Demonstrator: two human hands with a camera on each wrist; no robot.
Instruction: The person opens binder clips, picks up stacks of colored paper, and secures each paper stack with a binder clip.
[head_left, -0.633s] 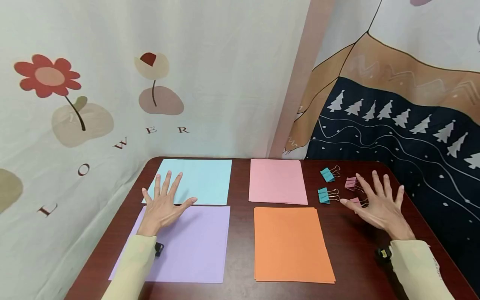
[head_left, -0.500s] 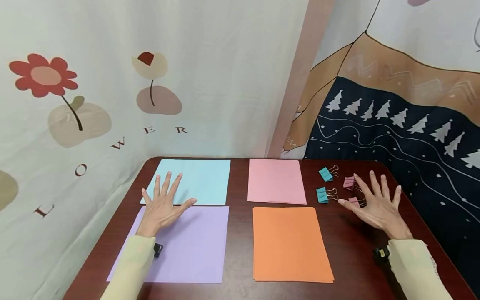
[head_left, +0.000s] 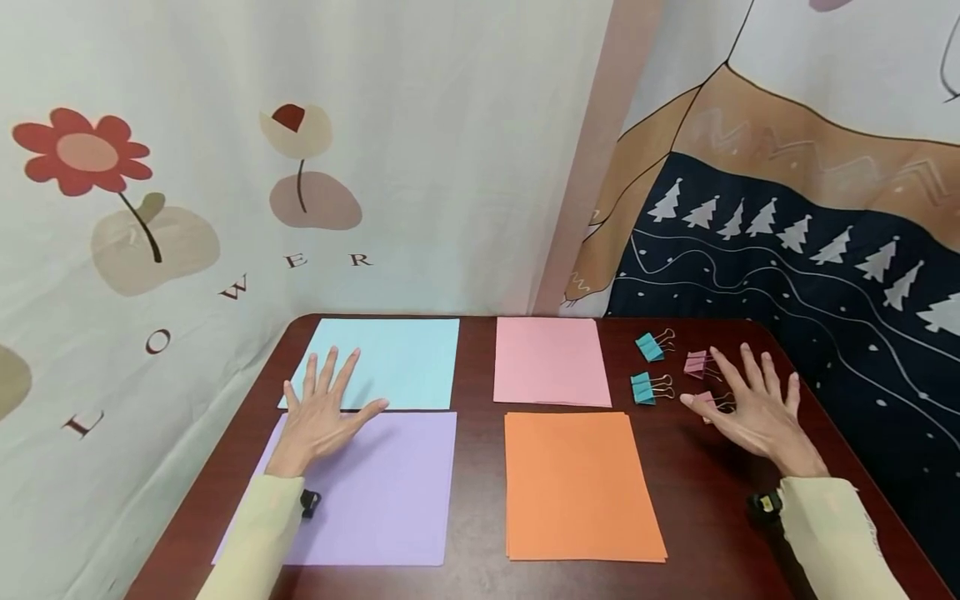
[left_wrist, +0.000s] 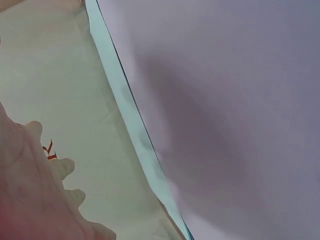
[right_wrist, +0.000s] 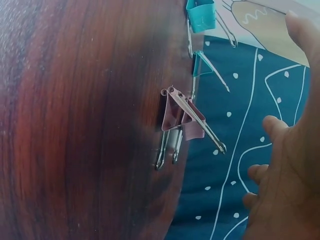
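Observation:
The left hand (head_left: 321, 419), fingers spread, hovers above the light blue paper (head_left: 405, 362) and the purple paper (head_left: 382, 492); the left wrist view has its palm (left_wrist: 30, 185) at the lower left. Spread too, the right hand (head_left: 761, 412) is over the pink binder clips (head_left: 696, 364), partly covering the nearer one. Two teal binder clips (head_left: 642, 388) lie left of it. In the right wrist view the right hand (right_wrist: 290, 170) is apart from the pink clips (right_wrist: 172, 112). Neither hand holds anything.
Pink paper (head_left: 552, 362) lies at the back middle of the dark wooden table (head_left: 480, 500), with an orange paper stack (head_left: 581, 487) nearer the front. Behind and left hangs a white flowered curtain (head_left: 450, 167); a dark blue tree-patterned cloth (head_left: 787, 275) hangs at the right.
The head view has shifted slightly, moving the scene a little to the left. The left hand has moved slightly left; both hands remain spread.

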